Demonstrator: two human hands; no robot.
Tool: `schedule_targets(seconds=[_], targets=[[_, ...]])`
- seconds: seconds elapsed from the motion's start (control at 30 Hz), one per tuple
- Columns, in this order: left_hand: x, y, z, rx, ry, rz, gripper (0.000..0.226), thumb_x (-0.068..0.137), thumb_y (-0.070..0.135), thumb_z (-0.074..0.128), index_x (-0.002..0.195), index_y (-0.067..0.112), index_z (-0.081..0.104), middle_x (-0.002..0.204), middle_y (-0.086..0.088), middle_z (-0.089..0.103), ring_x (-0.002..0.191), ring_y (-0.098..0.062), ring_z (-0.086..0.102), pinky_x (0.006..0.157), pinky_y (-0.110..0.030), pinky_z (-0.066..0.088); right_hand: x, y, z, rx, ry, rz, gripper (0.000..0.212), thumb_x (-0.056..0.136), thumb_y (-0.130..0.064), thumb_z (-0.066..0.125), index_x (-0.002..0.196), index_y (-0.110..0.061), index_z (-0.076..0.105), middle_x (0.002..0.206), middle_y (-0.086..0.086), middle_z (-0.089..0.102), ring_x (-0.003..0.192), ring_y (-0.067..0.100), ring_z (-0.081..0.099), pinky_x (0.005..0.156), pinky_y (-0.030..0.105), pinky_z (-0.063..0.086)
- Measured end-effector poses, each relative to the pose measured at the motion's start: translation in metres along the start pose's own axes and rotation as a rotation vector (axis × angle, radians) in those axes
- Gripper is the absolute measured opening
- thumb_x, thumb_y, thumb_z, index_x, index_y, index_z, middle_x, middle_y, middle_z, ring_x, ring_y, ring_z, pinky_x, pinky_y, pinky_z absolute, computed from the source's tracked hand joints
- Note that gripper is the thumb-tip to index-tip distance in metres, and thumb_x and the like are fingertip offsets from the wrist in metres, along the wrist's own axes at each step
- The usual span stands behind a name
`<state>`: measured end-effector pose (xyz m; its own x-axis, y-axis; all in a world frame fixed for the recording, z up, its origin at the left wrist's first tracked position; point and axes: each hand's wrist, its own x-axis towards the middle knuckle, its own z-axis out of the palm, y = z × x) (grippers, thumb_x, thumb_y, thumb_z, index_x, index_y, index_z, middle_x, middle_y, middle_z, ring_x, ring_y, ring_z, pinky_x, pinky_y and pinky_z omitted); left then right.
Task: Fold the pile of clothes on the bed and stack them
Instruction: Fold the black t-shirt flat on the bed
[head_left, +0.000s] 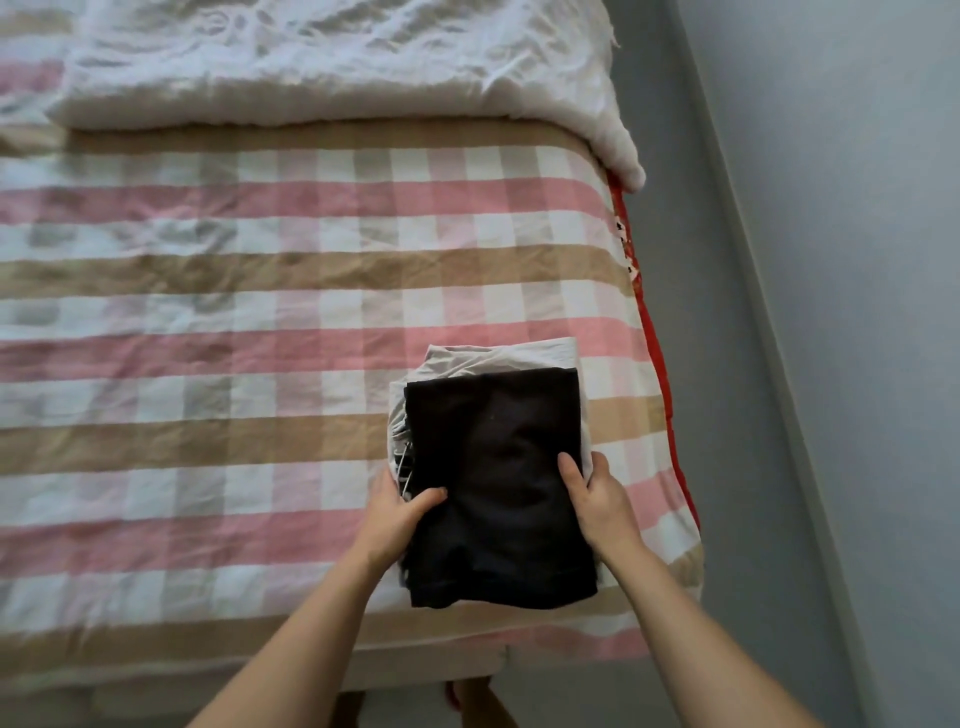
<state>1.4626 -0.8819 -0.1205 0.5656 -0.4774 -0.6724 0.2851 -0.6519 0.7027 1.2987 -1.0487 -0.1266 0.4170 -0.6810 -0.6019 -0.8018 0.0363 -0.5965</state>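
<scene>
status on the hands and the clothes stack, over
Left hand and right hand grip the stack by its sides. Black garment on top, pale grey garment beneath, on the checked bed. Nothing blocking.

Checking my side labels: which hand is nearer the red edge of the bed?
Right. The right hand grips the clothes stack on the side facing the red edge; the left hand grips its opposite side, farther away.

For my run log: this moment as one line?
phase: stacking | left hand: grips clothes stack | right hand: grips clothes stack | top: black garment | beneath: white garment
</scene>
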Motion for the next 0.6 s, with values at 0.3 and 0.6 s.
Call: schedule_targets(seconds=[0.3,0.6], targets=[[-0.005,0.051,0.063,0.935,0.183,0.654,0.050,0.083,0.023,0.035,0.128,0.015,0.055,0.134,-0.002,0.054,0.126,-0.023,0.048,0.100,-0.045,0.041,-0.008,-0.045,0.023,-0.691,0.374,-0.598,0.050,0.087,-0.033,0.034,0.131,-0.017,0.052,0.142,0.009,0.044,0.135,0.027,0.034,0.107,0.044,0.020],[0.031,0.015,0.063,1.110,0.126,0.506,0.053,0.088,0.035,0.030,0.139,0.020,0.039,0.145,0.003,0.039,0.135,-0.022,0.034,0.110,-0.030,0.008,0.018,-0.034,0.051,-0.867,0.307,-0.504,0.056,0.086,-0.037,0.029,0.139,-0.024,0.038,0.150,0.006,0.029,0.143,0.016,-0.014,0.107,0.049,0.017]])
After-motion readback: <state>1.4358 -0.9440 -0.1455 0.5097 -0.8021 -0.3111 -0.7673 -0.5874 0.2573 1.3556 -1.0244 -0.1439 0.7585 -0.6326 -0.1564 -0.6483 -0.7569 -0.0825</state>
